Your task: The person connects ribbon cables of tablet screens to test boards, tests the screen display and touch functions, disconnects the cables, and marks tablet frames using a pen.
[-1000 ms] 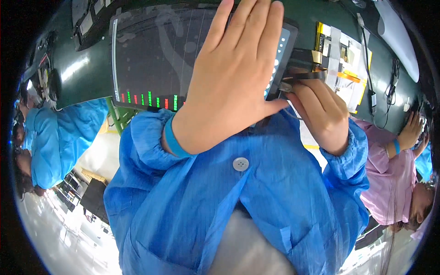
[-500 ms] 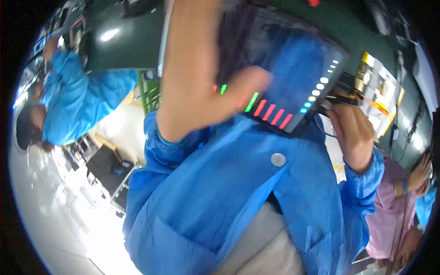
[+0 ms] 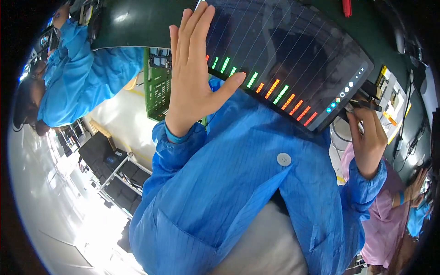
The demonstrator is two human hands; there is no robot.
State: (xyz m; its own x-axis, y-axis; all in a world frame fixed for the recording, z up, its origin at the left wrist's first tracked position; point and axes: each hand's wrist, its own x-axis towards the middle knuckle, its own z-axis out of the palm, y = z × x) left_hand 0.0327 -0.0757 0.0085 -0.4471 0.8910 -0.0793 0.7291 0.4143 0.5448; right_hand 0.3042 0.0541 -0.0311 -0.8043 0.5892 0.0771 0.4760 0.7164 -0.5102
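Observation:
A large dark tablet (image 3: 293, 50) is tilted in front of my chest, its screen lit with thin lines, red and green marks along the near edge and a row of round icons on the right. My left hand (image 3: 195, 75) is open at the tablet's left end, fingers stretched, thumb over the near edge of the screen. Whether it touches the glass I cannot tell. Beside the tablet's right edge, my right hand (image 3: 368, 133) is closed, thumb and fingers pinched on a small piece I cannot make out. A dark flat part (image 3: 369, 105) juts out just above those fingers.
Behind my left wrist stands a green plastic crate (image 3: 156, 91). Printed sheets (image 3: 389, 101) and thin black cables (image 3: 415, 142) lie on the dark green table (image 3: 133, 30) to the right. A co-worker in blue (image 3: 91, 87) is at the left, another in pink (image 3: 382, 224) at the right.
My left hand has drawn back toward the tablet's left edge, from a blur over the screen. The tablet and my right hand sit farther right in the picture. More coloured marks show on the screen.

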